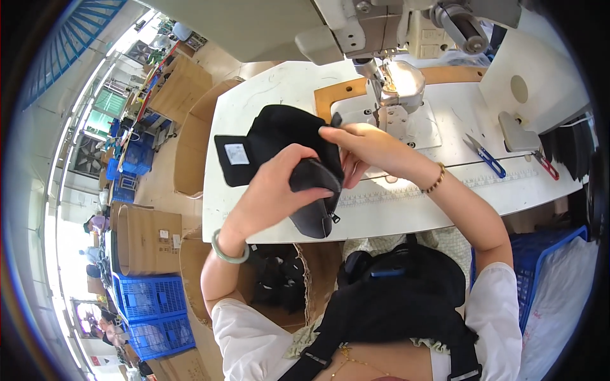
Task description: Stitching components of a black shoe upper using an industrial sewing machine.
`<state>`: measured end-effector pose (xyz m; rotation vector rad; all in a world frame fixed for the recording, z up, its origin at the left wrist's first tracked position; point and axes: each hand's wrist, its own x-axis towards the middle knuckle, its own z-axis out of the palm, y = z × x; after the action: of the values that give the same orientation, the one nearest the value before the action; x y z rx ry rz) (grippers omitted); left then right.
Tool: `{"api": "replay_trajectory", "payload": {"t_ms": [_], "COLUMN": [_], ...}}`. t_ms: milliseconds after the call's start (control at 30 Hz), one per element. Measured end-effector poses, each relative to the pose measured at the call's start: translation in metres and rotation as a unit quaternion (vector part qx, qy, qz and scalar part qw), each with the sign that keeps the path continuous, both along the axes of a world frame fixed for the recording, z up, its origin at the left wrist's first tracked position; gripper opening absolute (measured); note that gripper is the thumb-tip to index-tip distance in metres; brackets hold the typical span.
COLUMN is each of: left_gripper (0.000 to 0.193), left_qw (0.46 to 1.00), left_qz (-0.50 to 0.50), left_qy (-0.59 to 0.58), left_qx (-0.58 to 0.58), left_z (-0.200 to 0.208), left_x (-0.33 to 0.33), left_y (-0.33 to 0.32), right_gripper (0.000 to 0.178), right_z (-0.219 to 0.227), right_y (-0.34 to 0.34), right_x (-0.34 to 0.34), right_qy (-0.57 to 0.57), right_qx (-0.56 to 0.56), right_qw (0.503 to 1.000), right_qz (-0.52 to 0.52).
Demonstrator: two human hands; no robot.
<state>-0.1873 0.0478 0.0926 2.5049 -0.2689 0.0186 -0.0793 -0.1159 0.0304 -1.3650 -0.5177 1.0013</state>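
A black fabric piece [279, 130] with a flap and a white label [236, 154] lies partly on the white table, lifted at its near end. My left hand [276, 190] is closed round a folded dark part of it, thumb on top; a zipper pull [334, 218] hangs at that edge. My right hand [365, 149] pinches the piece's right edge, its fingertips partly behind the fabric. Beyond my right hand stands the sewing machine's needle and presser foot area [384, 105], apart from the fabric.
Blue-handled thread snips [486, 157] and a red-handled pair [548, 166] lie at the right of the white table [406, 209]. A cardboard box [190, 279] of black pieces stands below the table's left front. Blue crates [152, 298] are stacked at the left, another blue crate [530, 254] at the right.
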Motion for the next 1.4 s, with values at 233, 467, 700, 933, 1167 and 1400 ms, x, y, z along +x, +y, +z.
{"api": "replay_trajectory", "payload": {"t_ms": [233, 467, 700, 933, 1167, 1400], "left_gripper": [0.034, 0.036, 0.035, 0.047, 0.019, 0.045], "left_qw": [0.987, 0.971, 0.963, 0.994, 0.975, 0.885], "left_qz": [-0.012, -0.053, 0.080, 0.028, 0.129, 0.063], "left_qy": [0.108, 0.058, 0.100, 0.041, 0.018, 0.228], "left_qx": [-0.117, -0.225, -0.237, -0.100, -0.182, -0.402], "left_z": [0.019, 0.038, 0.040, 0.062, 0.064, -0.090], "left_x": [0.002, -0.004, 0.009, 0.049, -0.014, -0.021], "left_y": [0.036, 0.034, 0.033, 0.047, 0.030, -0.024], "right_gripper": [0.045, 0.049, 0.040, 0.041, 0.038, 0.037], "right_z": [0.017, 0.034, 0.023, 0.008, -0.011, -0.008], "right_y": [-0.005, -0.013, -0.023, 0.002, 0.045, 0.077], "right_x": [-0.009, -0.009, -0.012, -0.015, -0.016, -0.019], "right_qy": [-0.610, -0.405, -0.357, -0.185, -0.051, 0.125], "right_qx": [0.213, 0.142, 0.102, 0.166, 0.258, 0.396], "right_qw": [0.762, 0.898, 0.929, 0.962, 0.911, 0.841], "right_qz": [-0.038, 0.099, -0.003, -0.110, -0.317, -0.347]}}
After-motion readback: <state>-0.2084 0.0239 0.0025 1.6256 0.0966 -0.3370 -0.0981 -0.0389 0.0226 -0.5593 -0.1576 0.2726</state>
